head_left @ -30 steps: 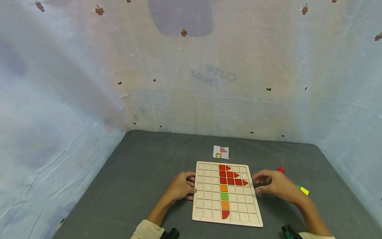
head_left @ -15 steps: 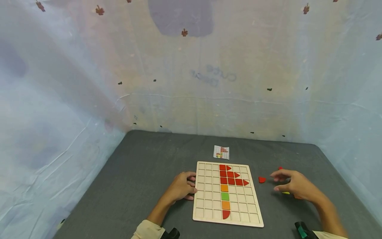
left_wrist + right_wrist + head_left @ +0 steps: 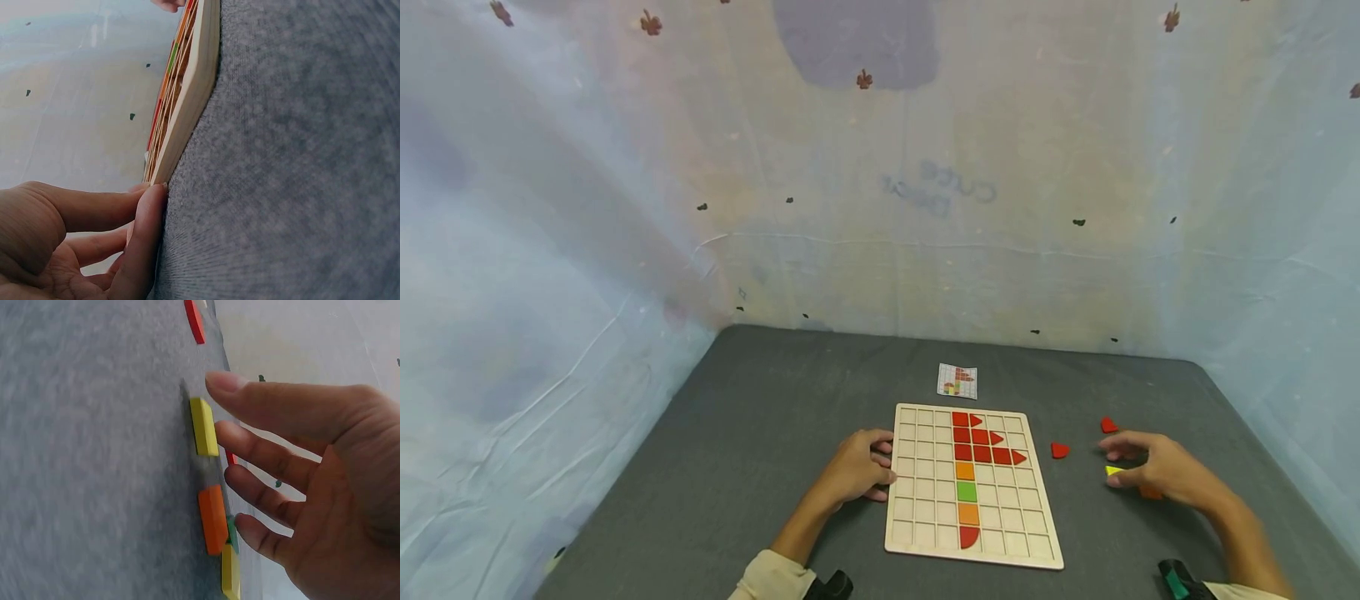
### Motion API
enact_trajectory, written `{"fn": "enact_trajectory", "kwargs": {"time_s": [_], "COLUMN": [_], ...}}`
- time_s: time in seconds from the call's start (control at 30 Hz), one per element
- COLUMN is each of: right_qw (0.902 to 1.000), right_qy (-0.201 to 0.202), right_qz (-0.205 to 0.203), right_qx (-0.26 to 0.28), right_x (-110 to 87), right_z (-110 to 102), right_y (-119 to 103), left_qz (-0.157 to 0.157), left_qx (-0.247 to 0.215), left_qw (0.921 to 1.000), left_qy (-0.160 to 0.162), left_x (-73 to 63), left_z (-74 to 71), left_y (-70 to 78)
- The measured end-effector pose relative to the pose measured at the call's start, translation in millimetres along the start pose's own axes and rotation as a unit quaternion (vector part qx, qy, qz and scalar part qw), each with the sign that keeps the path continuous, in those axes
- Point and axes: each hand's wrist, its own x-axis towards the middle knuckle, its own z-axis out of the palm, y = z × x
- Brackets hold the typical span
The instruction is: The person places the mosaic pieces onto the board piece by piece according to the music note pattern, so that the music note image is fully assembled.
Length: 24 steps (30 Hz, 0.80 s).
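Note:
A wooden grid board (image 3: 917,517) lies on the grey table with red, orange and green tiles in a column and short rows. My left hand (image 3: 855,468) pinches its left edge; in the left wrist view thumb and finger (image 3: 145,244) meet at the board's corner. To the right of the board, my right hand (image 3: 1165,471) hovers with fingers spread and nothing held. Its thumb and fingers are close over a yellow block (image 3: 204,428). An orange block (image 3: 213,519) lies just beyond it, with another yellow block (image 3: 230,572) and a green one (image 3: 232,530) beside it.
A small printed pattern card (image 3: 957,381) lies behind the board. One red piece (image 3: 1059,451) sits between the board and my right hand, and another red piece (image 3: 1108,425) lies farther back. A pale patterned sheet (image 3: 880,275) hangs behind the table.
My right hand has moved right, away from the board's edge to the loose blocks. A red piece now shows on the table beside the board. The left hand has stayed put.

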Motion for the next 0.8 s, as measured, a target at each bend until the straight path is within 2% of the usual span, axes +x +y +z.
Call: {"fn": "enact_trajectory", "kwargs": {"time_s": [0.17, 0.5, 0.8], "right_qw": [0.9996, 0.9989, 0.9966], "right_qy": [-0.014, -0.013, -0.018], "right_qz": [0.024, 0.015, 0.043], "right_qx": [-0.012, -0.042, -0.068], "right_x": [-2.6, -7.1, -7.4], "right_z": [-4.7, -1.7, -0.9], "right_y": [4.4, 9.2, 9.6], "left_qz": [0.001, 0.001, 0.001], "left_qx": [0.002, 0.002, 0.004], "left_qw": [1.0000, 1.0000, 1.0000], "left_qy": [-0.002, 0.000, 0.002], "left_x": [-0.1, 0.0, 0.1], "left_z": [-0.3, 0.0, 0.3], "left_y": [0.2, 1.0, 0.4]}}
